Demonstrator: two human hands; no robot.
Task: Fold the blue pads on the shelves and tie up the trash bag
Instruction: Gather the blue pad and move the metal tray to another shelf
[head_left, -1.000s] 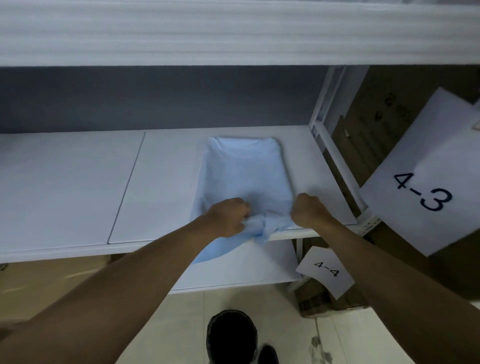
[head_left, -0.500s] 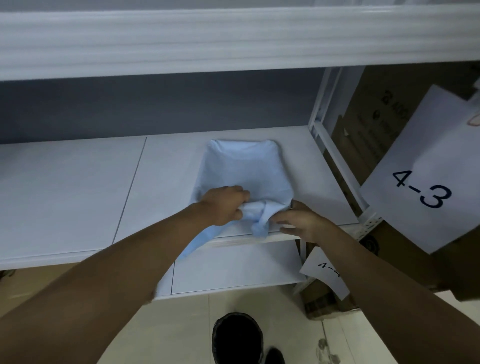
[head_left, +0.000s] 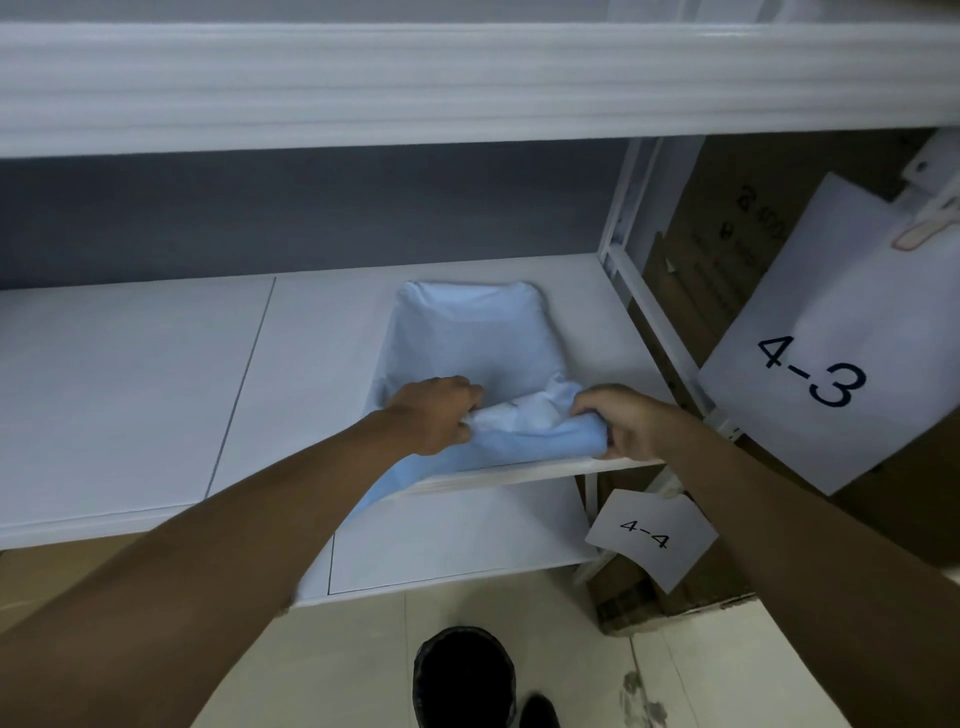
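Currently both hands, left hand (head_left: 441, 415) and right hand (head_left: 618, 421), pinch the bunched near edge of the blue pad (head_left: 470, 338) on the shelf (head_left: 156, 374). Risk: uneven pull skews the fold; the corner hanging below the left fingers may drag.

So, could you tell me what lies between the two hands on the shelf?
In the head view, a bunched fold of the blue pad spans the gap between the left hand and right hand; both grip it.
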